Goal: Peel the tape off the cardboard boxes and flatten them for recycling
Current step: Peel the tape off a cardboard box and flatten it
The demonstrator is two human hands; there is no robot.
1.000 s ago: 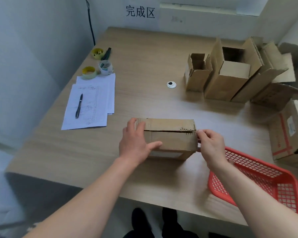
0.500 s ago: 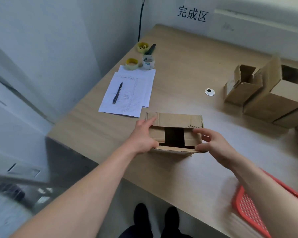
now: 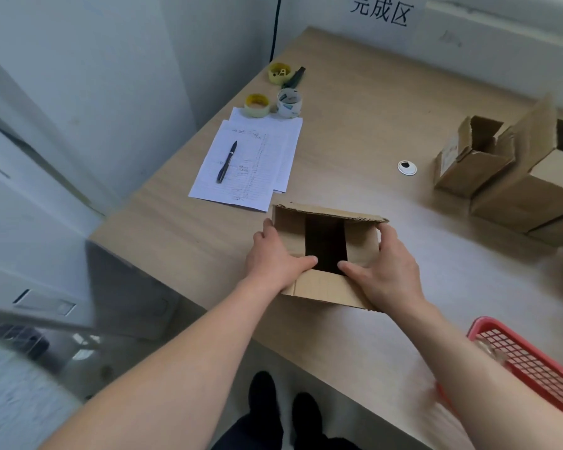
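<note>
Box [image 3: 325, 284] flaps now spread, dark gap wider than half-second ago; left hand [image 3: 275, 256] and right hand [image 3: 382, 271] grasping flaps; tape seemingly off; flattening next.

You had a light wooden table [image 3: 355, 131] carrying everything. The open cardboard box [image 3: 322, 287] sat near its front edge. Beyond the box to the left lay sheets of paper [image 3: 257, 164] with a black pen [image 3: 227, 161] on top. Past the paper stood two yellow tape rolls [image 3: 256, 105] [image 3: 278, 72] and a white one [image 3: 289, 103]. Right of the box, a white grommet [image 3: 407, 167] sat in the tabletop, then more open boxes [image 3: 507, 170]. A red basket [image 3: 530, 362] rested at the near right edge.
</note>
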